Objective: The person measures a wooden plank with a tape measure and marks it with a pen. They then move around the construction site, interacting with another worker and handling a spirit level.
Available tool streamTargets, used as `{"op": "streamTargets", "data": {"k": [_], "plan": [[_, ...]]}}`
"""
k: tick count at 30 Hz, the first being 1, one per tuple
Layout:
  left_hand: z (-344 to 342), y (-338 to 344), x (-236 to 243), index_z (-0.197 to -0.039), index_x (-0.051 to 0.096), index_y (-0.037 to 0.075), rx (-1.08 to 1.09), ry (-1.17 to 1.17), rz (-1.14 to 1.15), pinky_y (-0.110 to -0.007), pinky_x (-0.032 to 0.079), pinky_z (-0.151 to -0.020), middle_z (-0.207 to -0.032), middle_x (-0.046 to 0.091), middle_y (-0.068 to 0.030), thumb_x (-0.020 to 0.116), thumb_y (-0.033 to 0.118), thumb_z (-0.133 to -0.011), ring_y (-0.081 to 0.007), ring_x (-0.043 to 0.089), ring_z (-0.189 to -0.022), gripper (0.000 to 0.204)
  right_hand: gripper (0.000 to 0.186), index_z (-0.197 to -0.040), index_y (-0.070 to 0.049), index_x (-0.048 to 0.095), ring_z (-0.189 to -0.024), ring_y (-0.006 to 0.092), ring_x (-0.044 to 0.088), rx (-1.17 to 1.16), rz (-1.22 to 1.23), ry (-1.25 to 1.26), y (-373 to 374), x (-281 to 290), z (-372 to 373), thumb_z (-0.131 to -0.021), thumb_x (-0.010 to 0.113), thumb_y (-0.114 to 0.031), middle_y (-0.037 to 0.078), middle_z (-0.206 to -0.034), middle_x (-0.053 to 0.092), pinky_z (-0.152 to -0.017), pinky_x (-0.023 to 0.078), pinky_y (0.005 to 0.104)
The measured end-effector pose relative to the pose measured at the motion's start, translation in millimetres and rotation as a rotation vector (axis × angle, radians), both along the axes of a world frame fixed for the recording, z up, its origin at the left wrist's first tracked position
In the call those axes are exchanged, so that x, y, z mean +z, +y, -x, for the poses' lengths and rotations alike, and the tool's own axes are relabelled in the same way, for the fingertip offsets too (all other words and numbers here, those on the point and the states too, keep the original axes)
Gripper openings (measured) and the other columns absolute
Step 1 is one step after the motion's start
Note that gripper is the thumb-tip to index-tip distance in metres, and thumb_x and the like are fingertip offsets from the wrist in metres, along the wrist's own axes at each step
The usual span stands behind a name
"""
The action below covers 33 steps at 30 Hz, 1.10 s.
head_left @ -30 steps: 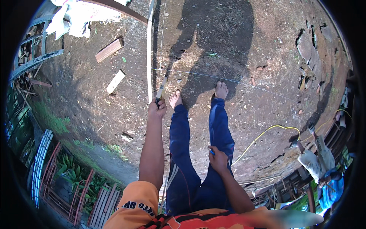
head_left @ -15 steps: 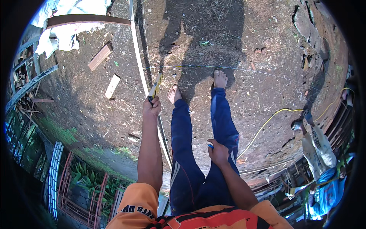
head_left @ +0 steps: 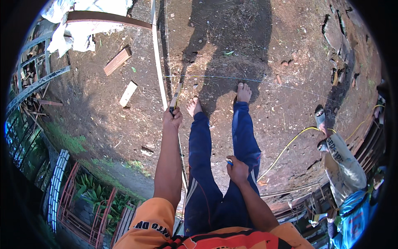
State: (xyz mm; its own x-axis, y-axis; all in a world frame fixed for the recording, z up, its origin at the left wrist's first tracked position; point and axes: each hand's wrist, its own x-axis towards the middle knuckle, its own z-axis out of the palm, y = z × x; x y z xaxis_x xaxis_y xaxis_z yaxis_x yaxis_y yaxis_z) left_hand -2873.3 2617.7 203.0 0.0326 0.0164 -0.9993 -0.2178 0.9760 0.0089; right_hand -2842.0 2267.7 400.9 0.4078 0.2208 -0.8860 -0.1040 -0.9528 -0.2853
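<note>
My left hand (head_left: 172,118) is stretched out ahead, fingers closed on a short yellowish stick-like tool (head_left: 175,96) that points forward beside a taut string (head_left: 168,50). A long thin white strip (head_left: 157,54) runs away over the dirt next to it. My right hand (head_left: 236,168) rests at my right thigh and grips a small blue-tipped object (head_left: 228,162); what it is cannot be made out. My bare feet (head_left: 194,106) stand on brown earth, just behind a second string (head_left: 248,80) that crosses left to right.
Two wooden offcuts (head_left: 117,61) lie on the dirt at left. White sheeting (head_left: 89,20) under a rusty bar sits far left. A yellow hose (head_left: 290,143) curves at right, where another person (head_left: 342,155) stands. Red metal railing (head_left: 87,199) and plants are lower left.
The view has shifted: the white strip and string now sit further left of my feet. My left hand stays extended on the tool; my right hand remains at my thigh.
</note>
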Motion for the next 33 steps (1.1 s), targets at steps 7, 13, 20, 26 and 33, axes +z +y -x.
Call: {"op": "streamTargets", "data": {"k": [7,13,20,26,33], "plan": [[-12.1,-22.7,43.0,-0.101,0.055,0.001,-0.043,-0.03,-0.063,-0.022,0.031,-0.035,-0.07,0.053,-0.0076,0.047,0.024,-0.106,-0.0096,0.042,-0.047,0.024,0.032,-0.118,-0.018,0.066,-0.083,0.0367,0.07,0.044,0.089,0.106,4.4,1.0,-3.9,-0.087,0.065,-0.022,0.015,-0.087,0.072,-0.077,0.053,0.0509],[38.8,-58.9,219.5,-0.13,0.055,0.004,-0.091,-0.277,0.081,-0.018,0.033,-0.035,-0.086,0.061,-0.0111,0.049,0.027,-0.107,-0.0064,0.044,-0.046,0.033,0.03,-0.117,-0.019,0.067,-0.084,0.0377,0.07,0.089,0.058,0.026,6.5,2.3,-5.0,-0.087,0.064,-0.023,0.016,-0.088,0.072,-0.078,0.053,0.0519],[65.0,-45.8,214.0,-0.123,0.056,0.005,-0.076,-0.207,0.048,-0.019,0.033,-0.036,-0.085,0.062,-0.0107,0.049,0.029,-0.107,-0.007,0.046,-0.049,0.03,0.03,-0.116,-0.02,0.067,-0.083,0.0377,0.07,0.147,0.074,0.006,11.7,4.4,-0.8,-0.086,0.064,-0.023,0.016,-0.086,0.072,-0.079,0.052,0.0515],[36.9,-50.7,89.0,-0.104,0.055,0.0,-0.028,-0.126,0.03,-0.021,0.033,-0.037,-0.08,0.059,-0.01,0.044,0.027,-0.108,-0.0101,0.045,-0.052,0.029,0.029,-0.115,-0.019,0.067,-0.082,0.0375,0.07,0.189,0.096,-0.021,12.2,2.0,5.5,-0.086,0.064,-0.022,0.017,-0.083,0.071,-0.076,0.053,0.0517],[14.4,-42.0,47.7,-0.1,0.051,0.0,0.079,-0.072,-0.038,-0.022,0.031,-0.036,-0.074,0.055,-0.0095,0.041,0.027,-0.109,-0.011,0.045,-0.05,0.03,0.027,-0.113,-0.018,0.067,-0.078,0.0375,0.07,0.176,0.083,-0.001,13.7,-0.6,14.8,-0.086,0.065,-0.021,0.017,-0.082,0.07,-0.071,0.053,0.0512]]}}
